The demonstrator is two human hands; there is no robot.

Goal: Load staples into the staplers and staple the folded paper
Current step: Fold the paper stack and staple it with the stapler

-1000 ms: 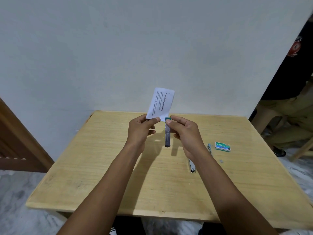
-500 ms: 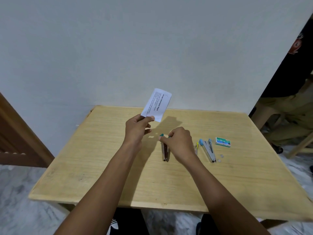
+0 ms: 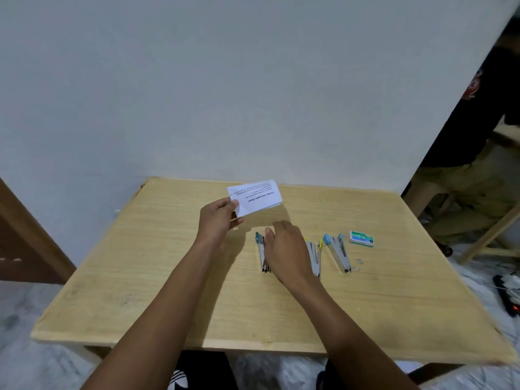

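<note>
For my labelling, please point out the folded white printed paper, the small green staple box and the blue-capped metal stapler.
folded white printed paper [image 3: 254, 197]: head view, printed face.
small green staple box [image 3: 361, 238]: head view, top face.
blue-capped metal stapler [image 3: 338, 253]: head view, metal body.

Left hand [image 3: 218, 220] and right hand [image 3: 287, 249] bare, forearms too; black garment [image 3: 205, 367] below (white striped mark [image 3: 177, 380])

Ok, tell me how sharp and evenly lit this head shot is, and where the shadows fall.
Head view: soft, even light, no glare on the wall; the paper and left hand cast a faint shadow on the table just right of them; the middle is sharp enough to read the paper's heading; the table's near right corner smears.
</note>
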